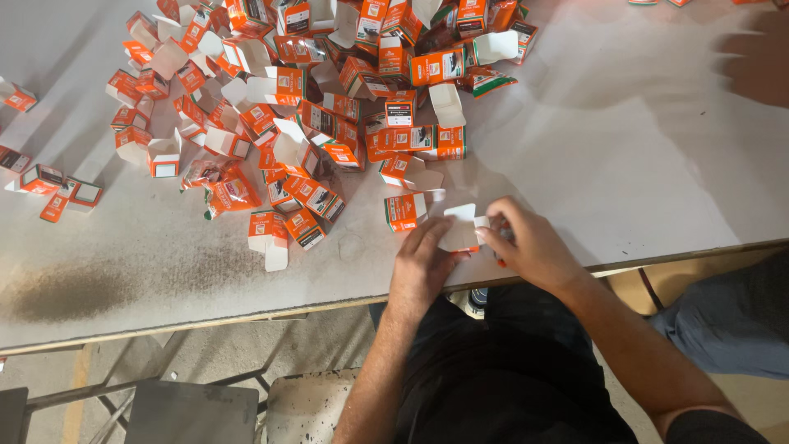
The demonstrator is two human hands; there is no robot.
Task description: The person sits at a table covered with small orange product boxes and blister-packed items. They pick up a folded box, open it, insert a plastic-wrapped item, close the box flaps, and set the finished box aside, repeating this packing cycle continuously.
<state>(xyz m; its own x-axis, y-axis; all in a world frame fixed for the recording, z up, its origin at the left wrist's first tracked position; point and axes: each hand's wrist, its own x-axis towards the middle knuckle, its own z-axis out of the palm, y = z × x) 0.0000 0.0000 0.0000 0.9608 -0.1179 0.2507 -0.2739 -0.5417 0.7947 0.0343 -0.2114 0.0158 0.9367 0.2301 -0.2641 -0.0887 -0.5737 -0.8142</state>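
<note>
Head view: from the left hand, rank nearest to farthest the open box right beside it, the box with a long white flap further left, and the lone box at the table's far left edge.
1. Open box, just above the left hand.
2. White-flap box, further left.
3. Lone box, far left edge.

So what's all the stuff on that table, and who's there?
Small cartons: too many to count, orange and white, heaped across the table's far middle, strays at the left.
Lone carton: one, orange and white, just beyond the hands.
Carton in hand: one, white inside showing, at the near edge.
Table: one, white, dark smudge at near left.
Other person's hand: one, blurred, far right.
Other person's leg: grey trousers, right.
Stools: two, grey, under the table.
Left hand: grip on the carton.
Right hand: grip on the carton.
</note>
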